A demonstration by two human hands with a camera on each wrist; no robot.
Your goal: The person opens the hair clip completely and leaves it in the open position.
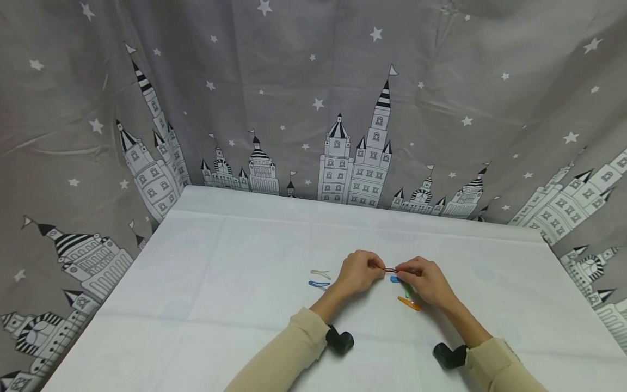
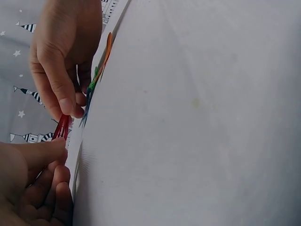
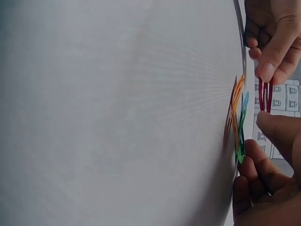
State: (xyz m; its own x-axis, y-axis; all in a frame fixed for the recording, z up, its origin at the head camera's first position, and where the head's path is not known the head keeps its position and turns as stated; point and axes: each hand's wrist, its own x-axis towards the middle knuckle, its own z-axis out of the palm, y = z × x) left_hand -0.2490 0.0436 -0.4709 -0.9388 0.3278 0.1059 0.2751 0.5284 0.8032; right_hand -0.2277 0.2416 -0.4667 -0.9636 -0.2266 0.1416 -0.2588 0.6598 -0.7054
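Between both hands, a red snap hair clip is held up just over the white table. My left hand pinches one end of it with thumb and fingertips. At the other end, the thumb and fingers of my right hand grip it; the middle shows as thin red strips in the right wrist view. Under and beside the right hand lie an orange hair clip, a green hair clip and a blue hair clip, the green one partly hidden by the hand.
Left of the left hand, a cream hair clip and another blue hair clip lie spread open on the white tablecloth. Behind the table hangs a grey curtain with castles and stars. Black wrist mounts sit at both cuffs.
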